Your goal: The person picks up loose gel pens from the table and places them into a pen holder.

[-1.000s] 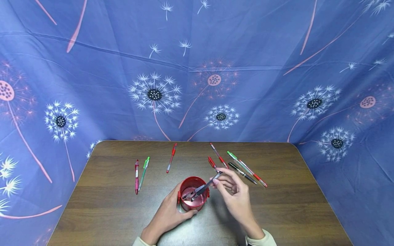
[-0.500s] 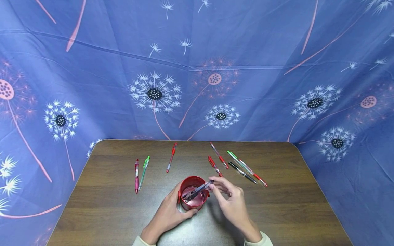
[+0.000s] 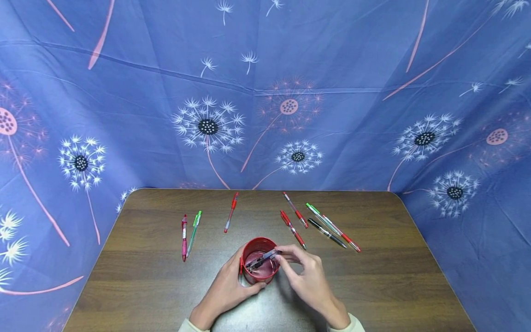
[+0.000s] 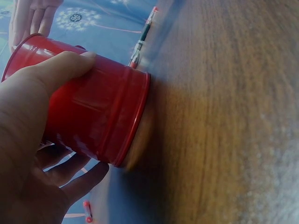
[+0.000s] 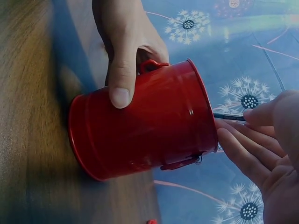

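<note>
A small red metal bucket (image 3: 250, 246) stands on the table, a handle lug on its side. My left hand (image 3: 227, 287) grips it from the left; in the left wrist view its thumb lies along the red wall (image 4: 93, 116). At the bucket's right rim, my right hand (image 3: 306, 276) pinches the upper end of a black-and-grey pen (image 3: 269, 255) between thumb and fingers. That pen slants down into the bucket, overlapping another dark pen (image 3: 254, 265) inside. Only a short length of the held pen (image 5: 228, 116) shows past the rim in the right wrist view.
Left of the bucket lie a pink pen (image 3: 184, 240) and a green pen (image 3: 194, 234), with a red pen (image 3: 231, 212) farther back. To the right are more red pens (image 3: 292, 229), a black pen (image 3: 327, 233) and another green pen (image 3: 319, 213). Patterned blue cloth (image 3: 265, 138) surrounds the wooden table (image 3: 394, 276).
My right hand has moved left and down to the bucket's rim, lowering the pen deeper inside. A red pen behind that hand is now uncovered. The left hand and bucket stay put.
</note>
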